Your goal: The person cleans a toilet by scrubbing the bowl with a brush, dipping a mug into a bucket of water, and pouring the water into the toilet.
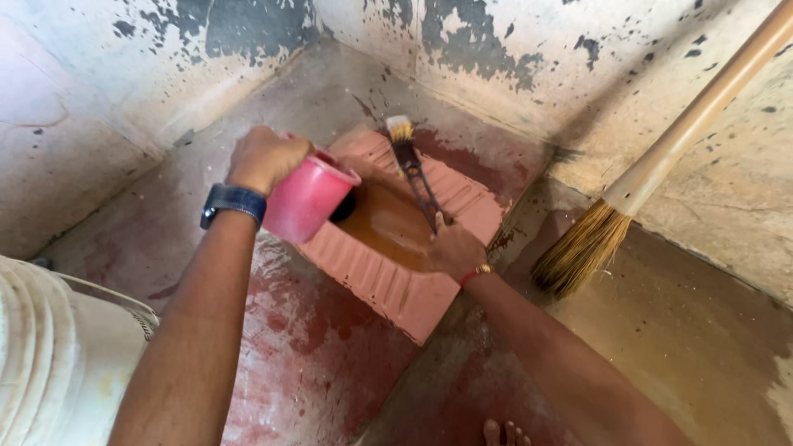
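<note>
— What have the hands got?

— My left hand point(263, 157) is closed around a pink mug point(307, 198), tipped on its side with the mouth facing right and down over the squat pan point(388, 272). I can't see inside the mug from here. My right hand point(453, 248) is clamped on the handle of a brush point(413, 169). The two hands are apart, one on each side of the pan's bowl.

— What's in the pan?

— Brownish water sits in the bowl, with a dark drain hole just beside the mug's rim. The pan itself is pink, ribbed on both footrests, and set into the floor point(330, 347).

— Which way does the brush lie?

— Its long axis runs from my right hand up and slightly left, toward the far corner. The bristle head is at the far end, over the pan's back edge; the dark handle crosses the bowl.

— Any room to move?

— Tight. Stained walls point(99, 91) close in on the left and at the back, meeting in a corner just beyond the pan. A broom point(636, 190) leans against the right wall, bristles down on the wet floor, near my right forearm. A white bucket point(58, 355) stands at the lower left, close to my left elbow. The floor nearest me, red-stained and wet, is the freest stretch; toes show at the bottom edge.
</note>
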